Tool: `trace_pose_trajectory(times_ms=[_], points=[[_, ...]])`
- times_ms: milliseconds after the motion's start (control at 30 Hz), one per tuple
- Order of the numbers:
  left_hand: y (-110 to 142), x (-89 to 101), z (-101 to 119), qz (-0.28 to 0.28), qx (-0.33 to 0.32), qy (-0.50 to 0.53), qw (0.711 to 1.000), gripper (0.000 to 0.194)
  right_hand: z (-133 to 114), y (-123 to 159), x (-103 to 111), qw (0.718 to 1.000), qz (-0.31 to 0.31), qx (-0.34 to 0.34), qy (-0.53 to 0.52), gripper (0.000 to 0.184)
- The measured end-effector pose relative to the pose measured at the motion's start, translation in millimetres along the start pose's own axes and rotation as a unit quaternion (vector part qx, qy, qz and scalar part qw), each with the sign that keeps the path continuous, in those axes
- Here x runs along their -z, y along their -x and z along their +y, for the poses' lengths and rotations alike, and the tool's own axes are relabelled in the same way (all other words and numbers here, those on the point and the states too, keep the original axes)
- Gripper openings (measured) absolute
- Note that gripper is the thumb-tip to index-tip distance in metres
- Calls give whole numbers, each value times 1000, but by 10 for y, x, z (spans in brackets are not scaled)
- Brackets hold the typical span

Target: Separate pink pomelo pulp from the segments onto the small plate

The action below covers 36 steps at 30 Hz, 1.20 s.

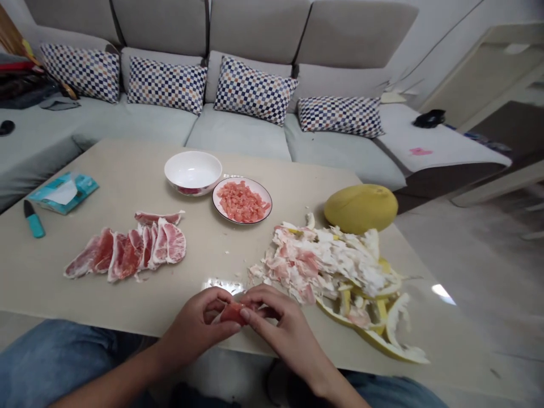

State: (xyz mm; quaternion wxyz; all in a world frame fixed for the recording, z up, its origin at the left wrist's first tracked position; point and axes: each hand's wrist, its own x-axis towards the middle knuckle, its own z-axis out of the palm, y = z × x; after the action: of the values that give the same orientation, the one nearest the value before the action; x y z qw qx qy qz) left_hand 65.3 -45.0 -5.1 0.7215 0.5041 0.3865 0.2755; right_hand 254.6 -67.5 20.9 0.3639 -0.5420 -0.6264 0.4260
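Observation:
Between both hands, over the table's near edge, is a red pomelo segment (232,313). My left hand (199,320) is closed round its left side, thumb along the bottom. The fingers and thumb of my right hand (276,317) pinch its right end. To the left lies a row of pomelo segments (140,249), some with pale membrane on. A plate (267,212) beyond the hands bears small pieces of red pulp (243,201). Right of my hands is a heap of white and pink peelings (314,260) with yellow rind (382,343).
A whole yellow pomelo (361,208) stands behind the peelings. The white bowl (193,170) is beside the plate. At the left are a teal-handled knife (34,220) and a tissue pack (66,192). Beyond the table (140,158) runs a sofa (238,139) with checked cushions (255,89).

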Motion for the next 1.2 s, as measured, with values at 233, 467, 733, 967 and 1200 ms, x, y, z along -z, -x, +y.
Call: trace_pose_trajectory(times_ms=[233,467,733,967,1200], points=[[16,-17,69,61,-29,-100,993,17,40,3,-32,996,25,83,11,10],[30,-3,77,45,-54,-100,993,11,11,10,-24,997,-8,-33,-67,15],[24,3,103,39,-33,-97,994,13,-7,-4,-1,996,-29,-49,-70,17],[25,19,118,42,-49,-135,989,12,-17,20,-35,999,-2,-17,-33,12],[-4,53,115,-13,-25,27,999,12,61,-42,26,968,-41,-142,-201,30]])
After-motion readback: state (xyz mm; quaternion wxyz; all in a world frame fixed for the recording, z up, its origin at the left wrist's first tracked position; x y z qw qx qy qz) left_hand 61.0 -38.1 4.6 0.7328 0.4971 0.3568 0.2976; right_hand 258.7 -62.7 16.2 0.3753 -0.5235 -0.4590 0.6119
